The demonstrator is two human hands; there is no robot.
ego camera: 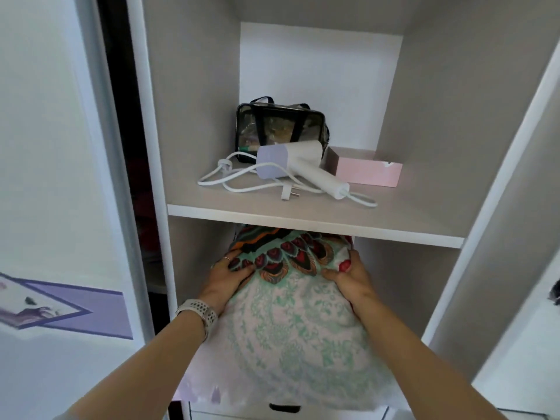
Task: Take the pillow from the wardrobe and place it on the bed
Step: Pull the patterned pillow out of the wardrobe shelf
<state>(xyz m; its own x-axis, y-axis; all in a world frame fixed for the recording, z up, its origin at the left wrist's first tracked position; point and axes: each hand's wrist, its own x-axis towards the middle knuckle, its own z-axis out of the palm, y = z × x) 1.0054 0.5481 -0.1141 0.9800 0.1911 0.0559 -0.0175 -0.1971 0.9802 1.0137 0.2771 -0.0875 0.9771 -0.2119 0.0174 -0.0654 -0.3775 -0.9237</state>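
Pale grey wardrobe (194,86) walls fill the frame, with a white sliding door (45,147) on the far left that carries a purple-edged picture in the lower left. Right of the door, across the middle, runs a shelf (315,221). On it from left to right lie a coiled white cord (230,177), a clear black-trimmed bag (280,125) at the back, a white hair dryer (303,162) resting in front of the bag, and a pink box (368,171) just beside the dryer.

Below the shelf, in the lower compartment, sits the pillow (291,322), pale with a green print and a band of red and orange feather shapes along its far end, which is tucked under the shelf edge. The left hand (225,278), with a white watch (198,313) on the wrist, presses on the pillow's left side, fingers curled into the patterned band. The right hand (353,275) clamps the right side at about the same height, thumb on top and fingers wrapped round the edge. So each grip is closed on the pillow's far end, the bulk of it lying between the forearms and toward the bottom of the frame. Under the pillow, a white drawer (285,412) with a dark handle slot shows at the bottom.
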